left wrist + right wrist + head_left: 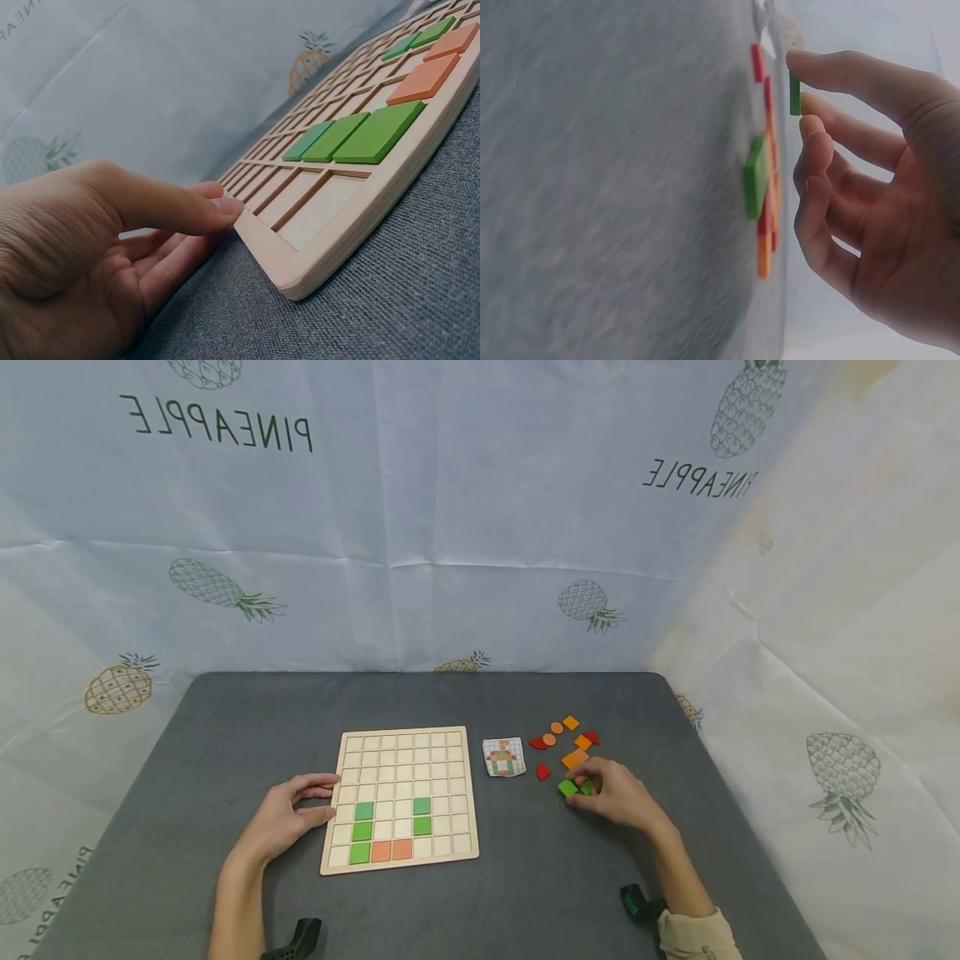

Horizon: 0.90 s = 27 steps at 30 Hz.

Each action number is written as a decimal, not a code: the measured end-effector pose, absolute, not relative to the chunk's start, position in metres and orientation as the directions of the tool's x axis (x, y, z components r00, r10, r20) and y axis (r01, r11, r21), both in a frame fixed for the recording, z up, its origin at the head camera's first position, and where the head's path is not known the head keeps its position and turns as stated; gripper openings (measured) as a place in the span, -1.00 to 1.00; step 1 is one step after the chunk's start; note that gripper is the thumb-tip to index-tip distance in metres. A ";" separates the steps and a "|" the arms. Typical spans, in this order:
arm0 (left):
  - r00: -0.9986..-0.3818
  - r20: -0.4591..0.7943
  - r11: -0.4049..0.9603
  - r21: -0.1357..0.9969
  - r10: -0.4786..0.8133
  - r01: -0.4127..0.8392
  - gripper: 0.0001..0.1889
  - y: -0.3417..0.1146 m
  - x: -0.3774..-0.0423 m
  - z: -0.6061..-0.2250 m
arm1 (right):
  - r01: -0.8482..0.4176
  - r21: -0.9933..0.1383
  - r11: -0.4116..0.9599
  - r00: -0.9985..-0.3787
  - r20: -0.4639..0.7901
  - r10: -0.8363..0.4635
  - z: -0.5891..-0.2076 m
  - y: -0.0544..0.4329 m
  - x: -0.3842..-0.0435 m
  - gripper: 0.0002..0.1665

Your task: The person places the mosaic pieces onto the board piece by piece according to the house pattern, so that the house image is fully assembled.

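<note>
My left hand (281, 818) rests at the left edge of a pale wooden grid board (441, 750), thumb tip on the rim, fingers fairly straight. Several green square tiles (362, 831) and two salmon ones (382, 851) sit in its lower cells. To the board's right, my right hand (615, 792) is low over the table among loose pieces. Its thumb and index finger pinch a green tile (795, 96) by its edges, as the right wrist view shows. Another green tile (756, 176) lies on the table close by.
A small pattern card (504, 757) lies between the board and the loose pieces. Red pieces (543, 772), orange squares (571, 722) and orange discs (557, 727) are scattered beyond my right hand. A pineapple-print curtain (465, 527) hangs behind the grey table (247, 718).
</note>
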State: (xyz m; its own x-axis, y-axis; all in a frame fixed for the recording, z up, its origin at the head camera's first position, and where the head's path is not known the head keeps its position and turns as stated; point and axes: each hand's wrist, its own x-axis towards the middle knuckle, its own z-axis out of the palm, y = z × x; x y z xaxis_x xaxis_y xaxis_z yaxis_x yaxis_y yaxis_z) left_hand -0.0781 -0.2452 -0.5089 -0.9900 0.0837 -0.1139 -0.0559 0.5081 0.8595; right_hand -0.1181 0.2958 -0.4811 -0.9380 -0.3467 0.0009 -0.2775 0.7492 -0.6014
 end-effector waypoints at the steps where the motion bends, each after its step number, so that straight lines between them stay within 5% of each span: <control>1: -0.990 -0.113 0.507 0.860 0.085 -0.055 -0.40 -0.245 -0.078 -0.509 | -0.278 -0.600 0.750 -0.939 0.004 -0.345 -0.479 0.294 -0.118 -0.66; 27: -0.990 -0.106 0.499 0.865 0.097 -0.044 -0.40 -0.246 -0.079 -0.510 | -0.386 -0.673 0.631 -0.891 0.096 -0.443 -0.450 0.221 -0.117 -0.58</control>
State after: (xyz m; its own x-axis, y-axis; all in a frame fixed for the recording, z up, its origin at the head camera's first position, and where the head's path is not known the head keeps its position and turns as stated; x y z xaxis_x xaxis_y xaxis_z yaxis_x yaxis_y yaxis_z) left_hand -0.0791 -0.2459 -0.5102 -0.9895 0.0974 -0.1065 -0.0440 0.4991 0.8654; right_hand -0.1166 0.2210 -0.4501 -0.8915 -0.4429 0.0958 -0.3857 0.6308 -0.6733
